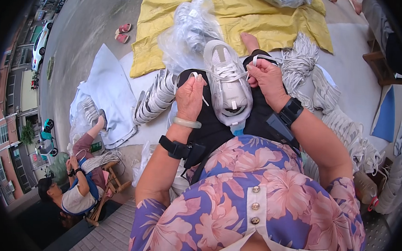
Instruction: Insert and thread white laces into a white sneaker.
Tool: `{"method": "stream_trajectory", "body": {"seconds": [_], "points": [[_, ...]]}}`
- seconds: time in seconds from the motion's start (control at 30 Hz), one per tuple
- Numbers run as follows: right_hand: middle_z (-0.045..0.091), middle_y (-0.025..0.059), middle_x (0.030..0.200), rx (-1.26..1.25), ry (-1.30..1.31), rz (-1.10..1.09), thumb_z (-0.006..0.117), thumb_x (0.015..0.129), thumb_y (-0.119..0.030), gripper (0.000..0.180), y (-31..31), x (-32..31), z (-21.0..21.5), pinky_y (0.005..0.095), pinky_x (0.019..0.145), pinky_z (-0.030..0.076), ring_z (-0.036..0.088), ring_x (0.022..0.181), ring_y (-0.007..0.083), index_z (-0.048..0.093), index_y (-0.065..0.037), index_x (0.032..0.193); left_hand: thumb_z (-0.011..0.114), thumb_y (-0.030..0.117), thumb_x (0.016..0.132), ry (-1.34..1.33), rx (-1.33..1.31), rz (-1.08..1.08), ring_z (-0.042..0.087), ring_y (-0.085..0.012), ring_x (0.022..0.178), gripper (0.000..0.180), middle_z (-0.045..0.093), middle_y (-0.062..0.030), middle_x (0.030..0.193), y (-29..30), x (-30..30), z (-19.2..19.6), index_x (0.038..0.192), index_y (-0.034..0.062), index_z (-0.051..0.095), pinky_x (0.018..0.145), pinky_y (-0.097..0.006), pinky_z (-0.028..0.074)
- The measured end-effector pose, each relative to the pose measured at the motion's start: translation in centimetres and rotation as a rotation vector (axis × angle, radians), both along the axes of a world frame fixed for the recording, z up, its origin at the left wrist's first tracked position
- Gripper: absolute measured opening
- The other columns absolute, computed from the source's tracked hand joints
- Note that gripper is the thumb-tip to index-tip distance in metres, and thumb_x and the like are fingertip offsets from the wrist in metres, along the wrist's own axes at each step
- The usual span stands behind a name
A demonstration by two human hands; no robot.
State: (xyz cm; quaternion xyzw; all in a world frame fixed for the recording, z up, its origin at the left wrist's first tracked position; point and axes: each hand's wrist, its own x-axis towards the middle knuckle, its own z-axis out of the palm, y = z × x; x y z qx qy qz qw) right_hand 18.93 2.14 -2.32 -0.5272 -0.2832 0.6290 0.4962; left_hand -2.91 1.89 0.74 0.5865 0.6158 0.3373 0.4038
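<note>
A pale grey and white sneaker (pixel 226 83) rests between my thighs, its heel opening toward me. White shoelace (pixel 227 71) crosses its upper, and the two ends run out to either side. On the left, my left hand (pixel 190 96) pinches one lace end between thumb and fingers, with a short tail hanging below. My right hand (pixel 269 80) grips the other end in a pinch, and a loop of lace stands up above the fingers. Both hands are held apart from the shoe, one on each side of it.
A bundle of white laces (pixel 301 58) lies to the right, above rows of white shoe pieces (pixel 343 127). More stacked shoe uppers (pixel 154 97) stand at the left. Clear plastic bags (pixel 191 26) lie ahead on a yellow sheet (pixel 156 30). Another person (pixel 80 187) sits at lower left.
</note>
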Motion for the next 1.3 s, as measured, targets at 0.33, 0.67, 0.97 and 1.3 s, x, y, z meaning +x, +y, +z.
{"method": "stream_trajectory", "body": {"seconds": [0.33,0.67,0.97,1.3], "points": [[0.059,0.0006,0.067,0.036,-0.044,-0.044,0.062,0.082,-0.007,0.006,0.1,-0.5,-0.8,0.0181,0.050,0.046,0.057,0.058,0.0059,0.058,-0.003,0.083,0.053,0.028,0.090,-0.409,-0.436,0.140,0.034,-0.0032,0.039,0.020,0.042,0.0031,0.055,-0.5,1.1,0.5,0.082,0.0117,0.047,0.034,-0.017,0.025],[0.053,-0.0033,0.063,0.214,-0.130,-0.037,0.063,0.077,-0.003,0.006,-0.1,-1.0,-1.4,0.0177,0.052,0.041,0.048,0.057,0.0030,0.059,-0.001,0.080,0.061,0.024,0.086,-0.435,-0.381,0.153,0.044,-0.0051,0.043,0.018,0.050,0.0013,0.058,-0.9,1.0,0.6,0.081,0.0127,0.047,0.037,-0.017,0.033],[0.047,-0.0023,0.060,0.238,-0.311,-0.029,0.063,0.074,-0.002,0.006,0.2,-1.1,-1.9,0.0211,0.052,0.039,0.041,0.056,0.0039,0.058,-0.001,0.077,0.064,0.021,0.084,-0.459,-0.309,0.143,0.049,-0.0056,0.046,0.016,0.054,0.0007,0.061,-0.9,1.0,0.6,0.082,0.0117,0.051,0.039,-0.017,0.036],[0.052,0.0100,0.061,0.373,-0.628,0.171,0.058,0.074,-0.007,0.012,-0.4,-0.8,0.0,0.0313,0.056,0.044,0.053,0.055,0.0231,0.055,-0.002,0.084,0.062,0.020,0.085,-0.470,-0.246,0.223,0.052,-0.0049,0.049,0.014,0.057,0.0007,0.064,-0.5,1.3,-0.2,0.086,0.0070,0.058,0.041,-0.016,0.039]]}}
